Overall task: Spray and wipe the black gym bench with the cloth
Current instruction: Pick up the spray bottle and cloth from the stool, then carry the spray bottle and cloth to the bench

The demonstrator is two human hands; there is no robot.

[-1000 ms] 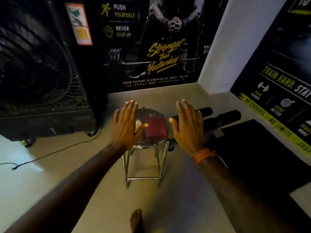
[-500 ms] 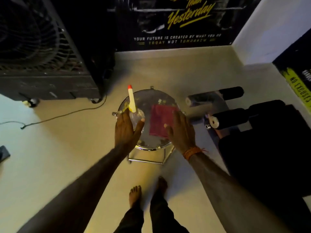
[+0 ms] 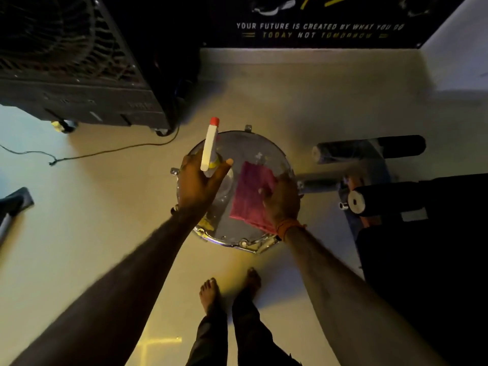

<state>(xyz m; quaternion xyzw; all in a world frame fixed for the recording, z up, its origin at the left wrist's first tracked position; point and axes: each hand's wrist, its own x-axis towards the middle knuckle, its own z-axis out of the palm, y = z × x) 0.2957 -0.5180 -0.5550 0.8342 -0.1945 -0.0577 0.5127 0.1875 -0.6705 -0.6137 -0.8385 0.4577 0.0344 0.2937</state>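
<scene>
Floor [image 3: 79, 233]: pale, dimly lit.
Poster [image 3: 317, 19]: "YOUR FUTURE IS CREATED BY WHAT YOU DO / TODAY NOT TOMORROW" is read.
Stool [image 3: 237, 241]: pink cloth [image 3: 250, 191] is borne.
Left hand [image 3: 198, 186]: closed around spray bottle [image 3: 210, 146].
Right hand [image 3: 281, 202]: laid on cloth; grasp unclear.
Black bench [image 3: 422, 233]: at right, untouched.

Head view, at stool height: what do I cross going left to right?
Cable end → left hand on the spray bottle → pink cloth → right hand → foam roller → black bench.
</scene>
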